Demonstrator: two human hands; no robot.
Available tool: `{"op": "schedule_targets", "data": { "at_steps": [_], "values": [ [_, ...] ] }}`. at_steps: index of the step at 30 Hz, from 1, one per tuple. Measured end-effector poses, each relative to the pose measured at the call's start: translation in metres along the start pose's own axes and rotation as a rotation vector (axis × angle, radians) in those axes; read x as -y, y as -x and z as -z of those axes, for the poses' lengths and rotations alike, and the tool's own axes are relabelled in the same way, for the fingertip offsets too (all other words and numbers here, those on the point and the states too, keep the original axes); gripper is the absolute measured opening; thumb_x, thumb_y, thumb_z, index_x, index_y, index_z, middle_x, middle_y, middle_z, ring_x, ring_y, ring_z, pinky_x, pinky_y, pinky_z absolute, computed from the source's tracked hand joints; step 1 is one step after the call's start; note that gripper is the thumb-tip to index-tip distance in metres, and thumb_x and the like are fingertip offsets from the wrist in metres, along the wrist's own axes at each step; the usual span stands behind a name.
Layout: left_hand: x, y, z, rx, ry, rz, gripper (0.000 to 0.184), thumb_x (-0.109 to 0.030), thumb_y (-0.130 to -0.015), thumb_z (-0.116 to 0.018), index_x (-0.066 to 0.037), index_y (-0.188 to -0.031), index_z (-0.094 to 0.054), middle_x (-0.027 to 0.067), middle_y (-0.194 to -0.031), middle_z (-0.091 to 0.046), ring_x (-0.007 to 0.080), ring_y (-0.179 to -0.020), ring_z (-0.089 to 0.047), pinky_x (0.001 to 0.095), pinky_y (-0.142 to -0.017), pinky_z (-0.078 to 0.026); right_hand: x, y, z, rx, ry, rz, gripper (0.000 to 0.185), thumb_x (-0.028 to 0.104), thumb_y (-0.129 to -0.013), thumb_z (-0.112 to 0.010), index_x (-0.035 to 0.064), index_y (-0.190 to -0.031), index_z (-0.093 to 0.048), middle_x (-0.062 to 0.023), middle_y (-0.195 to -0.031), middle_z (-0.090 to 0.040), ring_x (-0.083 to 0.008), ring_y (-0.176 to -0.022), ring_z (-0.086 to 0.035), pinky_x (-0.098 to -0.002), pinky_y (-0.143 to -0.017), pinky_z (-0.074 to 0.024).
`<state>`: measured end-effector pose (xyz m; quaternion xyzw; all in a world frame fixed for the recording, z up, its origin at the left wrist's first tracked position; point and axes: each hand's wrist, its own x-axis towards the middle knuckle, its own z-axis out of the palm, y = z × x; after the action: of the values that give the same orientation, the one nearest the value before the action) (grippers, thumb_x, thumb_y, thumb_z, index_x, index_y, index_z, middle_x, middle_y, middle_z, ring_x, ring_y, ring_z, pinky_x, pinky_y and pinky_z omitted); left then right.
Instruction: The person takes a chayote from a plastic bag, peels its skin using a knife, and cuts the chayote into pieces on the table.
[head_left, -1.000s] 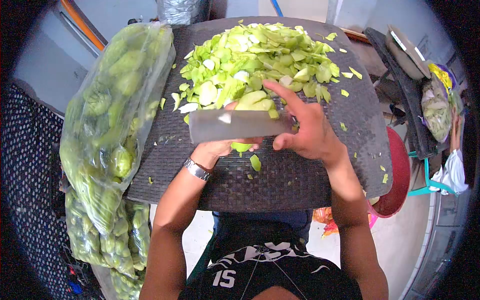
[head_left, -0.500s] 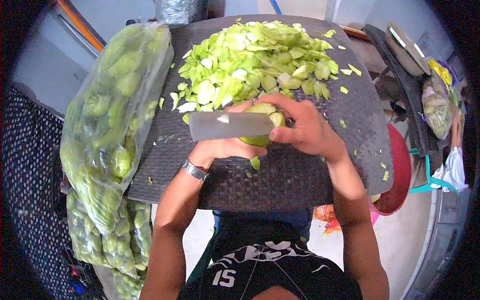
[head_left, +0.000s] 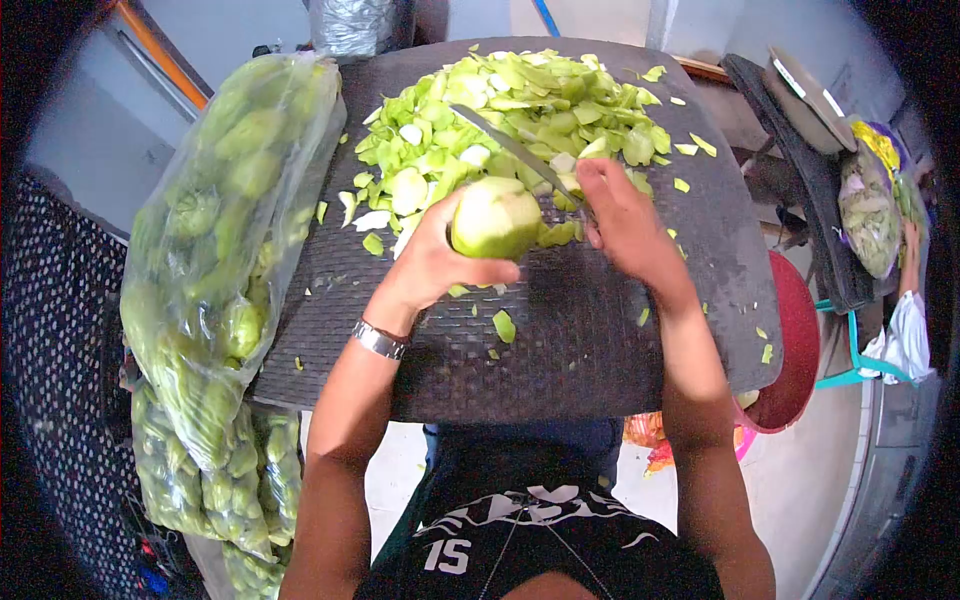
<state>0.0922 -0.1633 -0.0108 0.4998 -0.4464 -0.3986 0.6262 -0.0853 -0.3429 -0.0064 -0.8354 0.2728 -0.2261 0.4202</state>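
My left hand (head_left: 425, 262), with a metal watch at the wrist, is wrapped round a partly peeled chayote (head_left: 495, 218). Its pale, peeled flesh faces up, while green skin shows along the lower side. My right hand (head_left: 632, 228) grips a knife (head_left: 515, 150) just right of the chayote; the handle is hidden in the fingers. The blade points up and left over a large heap of green peelings (head_left: 530, 105), apart from the chayote. A strip of peel (head_left: 560, 234) shows between the two hands.
Loose peel bits dot the dark woven-textured table (head_left: 560, 370). A long clear bag of chayotes (head_left: 235, 200) lies along its left side, more bagged chayotes (head_left: 225, 480) below. At right are a red tub (head_left: 797, 340), a bagged vegetable (head_left: 868, 215) and what looks like another person's arm (head_left: 910, 262).
The knife has swung off the chayote, from lying level across it to slanting up at the right. My hands have parted, and the left has turned the chayote upward.
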Motion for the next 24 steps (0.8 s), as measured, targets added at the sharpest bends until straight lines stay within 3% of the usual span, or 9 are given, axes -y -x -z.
{"op": "schedule_targets", "data": {
  "at_steps": [1, 5, 6, 9, 10, 13, 15, 20, 24],
  "values": [
    [0.003, -0.001, 0.002, -0.049, 0.063, 0.027, 0.093, -0.003, -0.063, -0.094, -0.001, -0.144, -0.048, 0.0089, -0.129, -0.066, 0.0184, -0.117, -0.063, 0.0341, -0.102, -0.05, 0.0, 0.0, 0.0, -0.013, 0.03, -0.043, 0.054, 0.053, -0.106, -0.051, 0.0056, -0.13, -0.057, -0.0236, -0.095, -0.072, -0.0344, -0.091, -0.073, -0.0452, -0.08, -0.0537],
    [0.004, -0.004, 0.009, -0.116, 0.609, 0.035, 0.063, -0.022, -0.09, -0.077, 0.0, -0.143, -0.052, 0.0154, -0.133, -0.065, 0.027, -0.119, -0.066, 0.0419, -0.106, -0.052, 0.008, 0.001, -0.001, -0.047, -0.01, -0.168, 0.056, 0.052, -0.102, -0.058, 0.004, -0.13, -0.056, -0.0265, -0.089, -0.071, -0.0388, -0.09, -0.074, -0.0461, -0.078, -0.0546],
    [-0.008, -0.004, -0.005, -0.245, 0.672, 0.12, 0.059, -0.046, -0.099, -0.061, -0.002, -0.139, -0.056, 0.017, -0.127, -0.067, 0.0291, -0.108, -0.069, 0.0419, -0.092, -0.058, 0.01, 0.002, -0.004, -0.066, -0.042, -0.138, 0.056, 0.051, -0.101, -0.06, 0.0038, -0.13, -0.056, -0.0262, -0.086, -0.071, -0.0399, -0.088, -0.074, -0.0458, -0.077, -0.055],
    [0.002, -0.003, 0.005, -0.131, 0.837, 0.173, 0.066, -0.061, -0.098, -0.053, -0.006, -0.134, -0.059, 0.0167, -0.117, -0.07, 0.0288, -0.086, -0.07, 0.0393, -0.073, -0.059, 0.026, 0.008, -0.012, -0.08, -0.07, -0.043, 0.062, 0.053, -0.096, -0.067, 0.0047, -0.132, -0.054, -0.0227, -0.079, -0.07, -0.0419, -0.082, -0.074, -0.046, -0.071, -0.0562],
    [0.003, -0.005, 0.003, -0.245, 0.778, 0.238, 0.072, -0.072, -0.096, -0.047, -0.01, -0.129, -0.062, 0.0136, -0.109, -0.072, 0.0263, -0.067, -0.065, 0.0355, -0.055, -0.053, 0.032, 0.012, -0.016, -0.079, -0.069, -0.013, 0.065, 0.055, -0.094, -0.069, 0.0053, -0.133, -0.054, -0.0212, -0.076, -0.07, -0.0424, -0.081, -0.074, -0.0463, -0.07, -0.0566],
    [0.018, -0.003, 0.023, 0.143, 1.059, 0.319, 0.078, -0.075, -0.094, -0.049, -0.013, -0.139, -0.058, 0.0152, -0.118, -0.071, 0.0305, -0.095, -0.07, 0.0424, -0.075, -0.061, 0.035, 0.024, -0.032, -0.058, 0.044, 0.274, 0.082, 0.065, -0.085, -0.074, 0.0084, -0.139, -0.05, -0.0175, -0.07, -0.069, -0.0401, -0.072, -0.074, -0.0468, -0.062, -0.0566],
    [0.019, -0.004, 0.002, -0.148, 0.82, 0.288, 0.075, -0.069, -0.099, -0.046, -0.012, -0.146, -0.053, 0.017, -0.134, -0.065, 0.0337, -0.116, -0.068, 0.0501, -0.098, -0.057, 0.03, 0.029, -0.041, -0.066, 0.131, 0.354, 0.098, 0.071, -0.076, -0.077, 0.0104, -0.146, -0.046, -0.0184, -0.072, -0.07, -0.0398, -0.069, -0.073, -0.0481, -0.06, -0.0574],
    [0.014, -0.004, -0.02, -0.124, 0.791, 0.346, 0.073, -0.067, -0.101, -0.046, -0.011, -0.146, -0.052, 0.0167, -0.139, -0.062, 0.0322, -0.119, -0.066, 0.0511, -0.104, -0.054, 0.031, 0.03, -0.044, -0.089, 0.222, 0.439, 0.101, 0.063, -0.072, -0.085, 0.0147, -0.15, -0.044, -0.0188, -0.081, -0.072, -0.0396, -0.078, -0.075, -0.0456, -0.067, -0.0585],
    [0.008, -0.006, -0.023, -0.169, 0.658, 0.414, 0.071, -0.07, -0.099, -0.047, -0.009, -0.133, -0.06, 0.0143, -0.111, -0.072, 0.0269, -0.089, -0.073, 0.04, -0.071, -0.062, 0.038, 0.029, -0.03, 0.065, 0.228, 0.356, 0.092, 0.059, -0.075, -0.084, 0.0131, -0.146, -0.046, -0.0197, -0.082, -0.072, -0.0406, -0.078, -0.074, -0.0451, -0.067, -0.0573]
  ]
}}
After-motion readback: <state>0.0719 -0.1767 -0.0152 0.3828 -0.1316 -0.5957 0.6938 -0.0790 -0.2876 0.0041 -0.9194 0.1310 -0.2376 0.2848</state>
